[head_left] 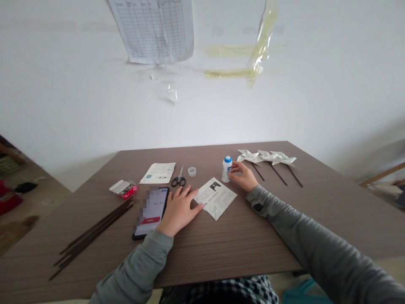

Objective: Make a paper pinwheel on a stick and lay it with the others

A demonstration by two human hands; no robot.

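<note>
Pinwheels (267, 158), three of them, lay near the far right corner of the table (237, 249), each with its dark stick, and these looked finished. A printed paper sheet (218, 199) lay flat between the two hands, in from the near edge; lines ran in from its top and bottom corners, but it had no pinwheel shape, so this piece seemed at an early stage. The left hand (180, 209) lay palm down with fingers spread, its thumb at the sheet's left side. The right hand (242, 175) touched a small white bottle (227, 169) beyond the sheet; one could not tell whether its fingers had closed on it. More printed paper (158, 173) lay toward the far edge beside scissors (179, 178), and loose sticks (104, 224) slanted along the left edge, bearing no pinwheels, so further material appeared left over.
</note>
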